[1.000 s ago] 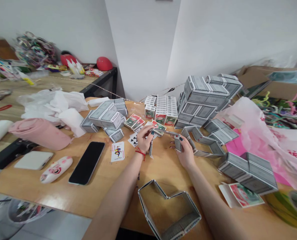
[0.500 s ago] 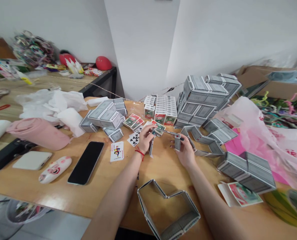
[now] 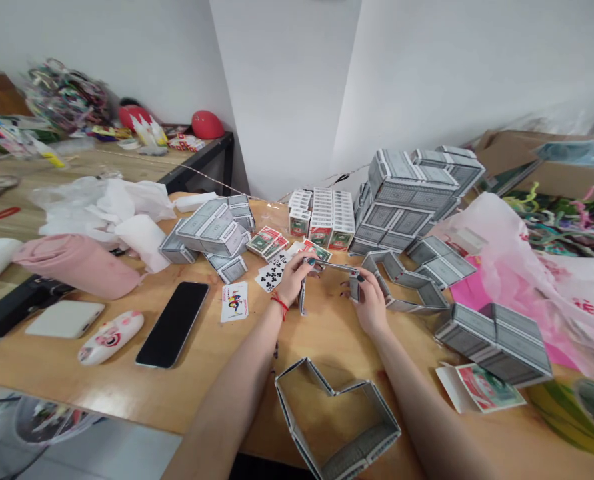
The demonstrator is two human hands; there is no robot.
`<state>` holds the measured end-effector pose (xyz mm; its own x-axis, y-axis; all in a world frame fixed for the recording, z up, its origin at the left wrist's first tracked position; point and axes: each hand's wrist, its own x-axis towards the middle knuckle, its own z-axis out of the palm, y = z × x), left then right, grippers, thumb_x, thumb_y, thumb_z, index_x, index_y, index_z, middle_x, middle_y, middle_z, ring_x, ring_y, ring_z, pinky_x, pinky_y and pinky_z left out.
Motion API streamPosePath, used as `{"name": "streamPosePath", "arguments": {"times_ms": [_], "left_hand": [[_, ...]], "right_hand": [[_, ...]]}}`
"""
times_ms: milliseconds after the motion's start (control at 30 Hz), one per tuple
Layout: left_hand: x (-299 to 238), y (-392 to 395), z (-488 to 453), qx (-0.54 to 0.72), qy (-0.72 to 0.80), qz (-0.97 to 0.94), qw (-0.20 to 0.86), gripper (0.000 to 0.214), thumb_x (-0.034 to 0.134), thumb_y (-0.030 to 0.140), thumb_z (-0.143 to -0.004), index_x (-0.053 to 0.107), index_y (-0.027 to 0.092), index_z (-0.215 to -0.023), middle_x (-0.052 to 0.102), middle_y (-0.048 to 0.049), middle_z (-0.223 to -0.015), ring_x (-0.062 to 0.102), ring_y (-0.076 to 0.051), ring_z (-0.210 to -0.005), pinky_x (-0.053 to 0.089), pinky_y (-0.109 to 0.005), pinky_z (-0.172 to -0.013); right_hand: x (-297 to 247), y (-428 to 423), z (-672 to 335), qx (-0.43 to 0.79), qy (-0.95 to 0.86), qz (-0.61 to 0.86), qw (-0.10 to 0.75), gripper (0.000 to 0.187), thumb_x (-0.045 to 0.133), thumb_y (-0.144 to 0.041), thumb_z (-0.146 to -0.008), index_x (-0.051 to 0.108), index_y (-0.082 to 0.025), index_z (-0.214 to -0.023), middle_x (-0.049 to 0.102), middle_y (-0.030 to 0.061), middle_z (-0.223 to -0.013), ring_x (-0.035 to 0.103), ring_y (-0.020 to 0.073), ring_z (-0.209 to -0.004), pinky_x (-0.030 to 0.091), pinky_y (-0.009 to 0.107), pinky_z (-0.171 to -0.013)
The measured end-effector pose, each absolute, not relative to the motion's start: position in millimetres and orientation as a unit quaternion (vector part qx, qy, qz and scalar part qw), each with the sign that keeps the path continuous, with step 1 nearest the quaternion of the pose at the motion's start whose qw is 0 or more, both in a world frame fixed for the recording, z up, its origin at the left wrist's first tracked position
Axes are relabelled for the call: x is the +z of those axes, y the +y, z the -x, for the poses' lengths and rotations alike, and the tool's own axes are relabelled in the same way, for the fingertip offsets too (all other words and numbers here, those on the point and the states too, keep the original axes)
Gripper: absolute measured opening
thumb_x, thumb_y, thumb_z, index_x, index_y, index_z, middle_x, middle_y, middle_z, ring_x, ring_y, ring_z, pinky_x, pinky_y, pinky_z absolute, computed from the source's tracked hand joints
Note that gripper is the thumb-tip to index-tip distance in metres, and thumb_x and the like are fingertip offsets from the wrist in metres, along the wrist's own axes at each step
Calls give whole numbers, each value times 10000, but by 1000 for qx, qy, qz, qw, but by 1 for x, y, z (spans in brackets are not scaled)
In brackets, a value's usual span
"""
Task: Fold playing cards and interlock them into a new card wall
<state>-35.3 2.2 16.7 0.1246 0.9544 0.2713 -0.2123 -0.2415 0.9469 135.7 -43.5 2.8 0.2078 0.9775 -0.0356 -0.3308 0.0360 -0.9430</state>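
Between my hands is a strip of joined playing cards (image 3: 354, 287), bent into a bracket with its two ends hanging down. My left hand (image 3: 291, 283) pinches the left corner, and a red string circles that wrist. At the opposite corner, my right hand (image 3: 370, 303) grips the folded end, fingers behind it. Nearer me stands a heart-shaped card frame (image 3: 359, 453) on the wooden table (image 3: 201, 400). Just right of my right hand is another open card frame (image 3: 414, 308). Loose club cards (image 3: 271, 275) and a joker (image 3: 234, 302) lie to the left.
Stacked card blocks (image 3: 411, 200) rise at the back right, beside rows of boxed card decks (image 3: 321, 217). More card blocks (image 3: 211, 230) sit back left. A phone (image 3: 173, 325), a pink roll (image 3: 74, 267), an opened card box (image 3: 481, 388) and green-yellow tape (image 3: 571, 413) surround the work area.
My right hand has shifted slightly left, and the top of the card strip sits more level. Both hands keep their hold; the things around them look unmoved.
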Motion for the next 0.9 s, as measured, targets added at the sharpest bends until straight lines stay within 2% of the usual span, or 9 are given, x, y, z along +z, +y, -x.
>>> {"name": "streamPosePath", "arguments": {"times_ms": [167, 367, 567, 900], "left_hand": [[15, 3, 34, 559, 332, -548, 526, 217, 511, 310, -752, 620, 170, -876, 604, -46, -847, 582, -138, -692, 489, -223, -502], [7, 7, 34, 520, 350, -555, 546, 256, 486, 327, -768, 614, 152, -905, 587, -27, -670, 498, -91, -489, 408, -211, -424], [2, 10, 35, 519, 371, -583, 503, 264, 460, 339, -783, 619, 152, -879, 571, -7, -604, 448, -78, -464, 354, -206, -427], [6, 9, 36, 525, 372, -598, 478, 238, 458, 324, -786, 627, 164, -835, 552, 0, -579, 498, -112, -547, 409, -245, -541]], "right_hand": [[0, -45, -134, 458, -389, 491, 631, 289, 496, -378, -764, 546, -247, -1017, 577, 21, -804, 550, 141, -633, 449, 261, -518], [-2, -44, -135, 435, -415, 501, 623, 316, 470, -417, -789, 551, -232, -1032, 554, 2, -714, 499, 117, -563, 431, 239, -486], [-2, -42, -135, 440, -417, 500, 618, 318, 494, -439, -775, 544, -223, -1003, 518, -19, -620, 487, 116, -534, 419, 232, -468], [-3, -41, -137, 437, -421, 515, 606, 308, 504, -490, -756, 557, -232, -916, 534, -29, -581, 490, 131, -520, 409, 255, -473]]}}
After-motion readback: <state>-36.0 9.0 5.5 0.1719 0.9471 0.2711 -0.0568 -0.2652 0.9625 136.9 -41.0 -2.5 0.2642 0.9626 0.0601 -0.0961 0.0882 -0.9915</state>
